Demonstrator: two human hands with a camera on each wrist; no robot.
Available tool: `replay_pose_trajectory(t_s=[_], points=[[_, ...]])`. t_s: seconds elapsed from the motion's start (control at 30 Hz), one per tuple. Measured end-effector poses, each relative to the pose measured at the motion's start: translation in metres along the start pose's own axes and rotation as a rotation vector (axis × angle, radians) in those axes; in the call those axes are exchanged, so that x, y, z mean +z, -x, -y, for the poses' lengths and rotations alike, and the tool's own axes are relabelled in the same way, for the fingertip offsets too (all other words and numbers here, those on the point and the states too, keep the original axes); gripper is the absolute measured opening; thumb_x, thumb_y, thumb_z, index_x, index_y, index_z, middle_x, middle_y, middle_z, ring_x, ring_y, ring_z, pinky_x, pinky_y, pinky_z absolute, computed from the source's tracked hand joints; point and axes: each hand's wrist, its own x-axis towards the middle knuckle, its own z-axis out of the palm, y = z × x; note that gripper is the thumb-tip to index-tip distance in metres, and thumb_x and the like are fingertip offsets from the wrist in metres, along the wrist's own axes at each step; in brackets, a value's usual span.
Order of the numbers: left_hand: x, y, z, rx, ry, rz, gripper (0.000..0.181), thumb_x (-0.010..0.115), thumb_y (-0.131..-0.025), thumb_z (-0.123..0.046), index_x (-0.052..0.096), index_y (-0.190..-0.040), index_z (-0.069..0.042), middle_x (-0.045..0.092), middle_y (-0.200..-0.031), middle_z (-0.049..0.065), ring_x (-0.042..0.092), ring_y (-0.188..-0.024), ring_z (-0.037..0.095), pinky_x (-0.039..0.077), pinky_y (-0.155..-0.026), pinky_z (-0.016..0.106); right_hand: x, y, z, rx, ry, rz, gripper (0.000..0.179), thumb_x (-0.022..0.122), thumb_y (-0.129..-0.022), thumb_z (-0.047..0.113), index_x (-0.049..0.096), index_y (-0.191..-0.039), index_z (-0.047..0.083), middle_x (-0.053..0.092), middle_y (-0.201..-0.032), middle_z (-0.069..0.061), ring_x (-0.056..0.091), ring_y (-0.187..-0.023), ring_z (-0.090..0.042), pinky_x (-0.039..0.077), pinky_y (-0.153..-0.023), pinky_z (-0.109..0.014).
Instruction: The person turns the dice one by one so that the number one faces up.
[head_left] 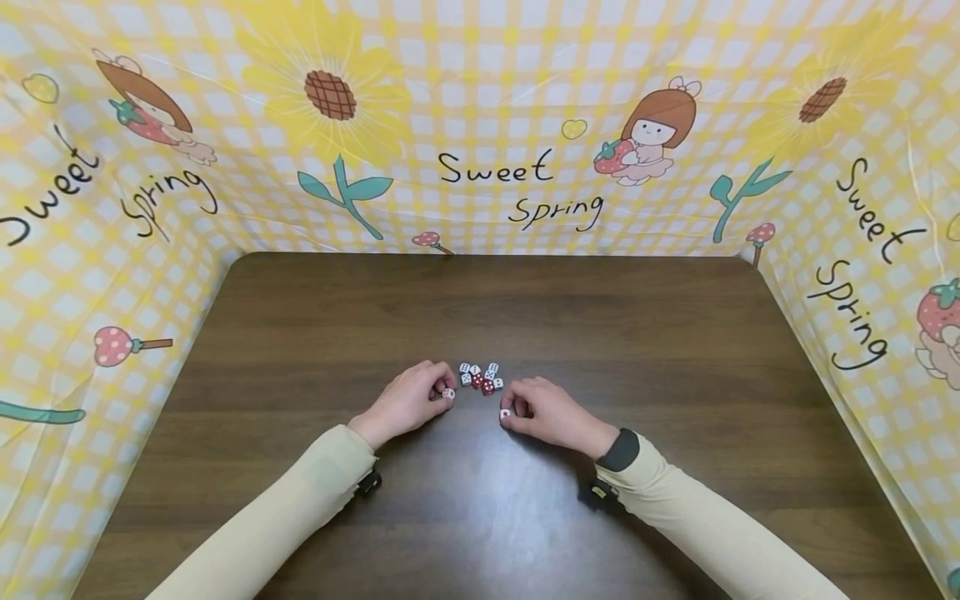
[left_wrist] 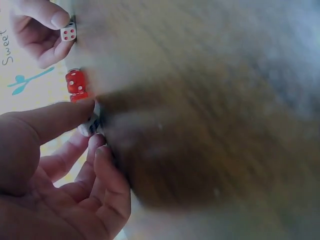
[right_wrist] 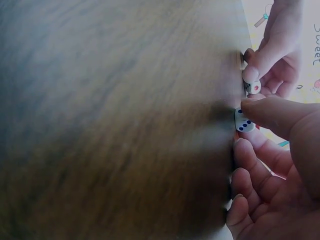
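My left hand (head_left: 405, 402) pinches a white die (head_left: 448, 393) between thumb and fingers, low over the table. In the left wrist view that die (left_wrist: 90, 125) peeks out below the thumb, partly covered. To the right, my right hand (head_left: 553, 415) holds another white die (head_left: 505, 414) by thumb and forefinger; blue pips mark the face of this die (right_wrist: 245, 121) in the right wrist view. Just beyond and between both hands lies a small cluster of dice: several white ones (head_left: 465, 368) and red ones (head_left: 488, 387), close together.
The dark wooden table (head_left: 315, 312) has rounded far corners. A yellow checked cloth (head_left: 495, 83) with printed flowers and figures hangs behind it and along both sides. Light reflects off the tabletop between the forearms.
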Motion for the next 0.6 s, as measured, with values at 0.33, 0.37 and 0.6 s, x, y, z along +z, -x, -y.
replay_pose_trajectory(t_s=[0.33, 0.37, 0.6], points=[[0.0001, 0.0035, 0.0000, 0.029, 0.017, -0.026, 0.018, 0.080, -0.090, -0.009, 0.069, -0.104, -0.007, 0.062, -0.095, 0.006, 0.059, -0.090, 0.021, 0.051, -0.079, 0.040, 0.0005, 0.0003, -0.0021, -0.004, -0.010, 0.004, 0.015, 0.079, -0.092, 0.019, 0.066, -0.097, 0.013, 0.055, -0.076, 0.005, 0.048, -0.078, -0.010, 0.040, -0.074, -0.028], [0.0005, 0.0034, -0.0005, 0.026, 0.021, -0.028, 0.017, 0.079, -0.090, -0.010, 0.070, -0.104, -0.007, 0.062, -0.095, 0.006, 0.059, -0.090, 0.022, 0.051, -0.080, 0.040, 0.0004, 0.0003, -0.0019, -0.003, -0.013, 0.005, 0.016, 0.080, -0.092, 0.019, 0.066, -0.097, 0.013, 0.055, -0.076, 0.005, 0.048, -0.078, -0.010, 0.040, -0.074, -0.028], [0.0034, -0.0013, -0.0051, 0.059, 0.022, -0.010, 0.009, 0.077, -0.092, -0.008, 0.072, -0.099, -0.006, 0.063, -0.088, 0.003, 0.059, -0.082, 0.016, 0.051, -0.075, 0.035, 0.0012, 0.0007, -0.0012, 0.004, -0.018, 0.010, 0.013, 0.078, -0.093, 0.018, 0.067, -0.098, 0.013, 0.056, -0.078, 0.005, 0.049, -0.078, -0.011, 0.041, -0.074, -0.029]])
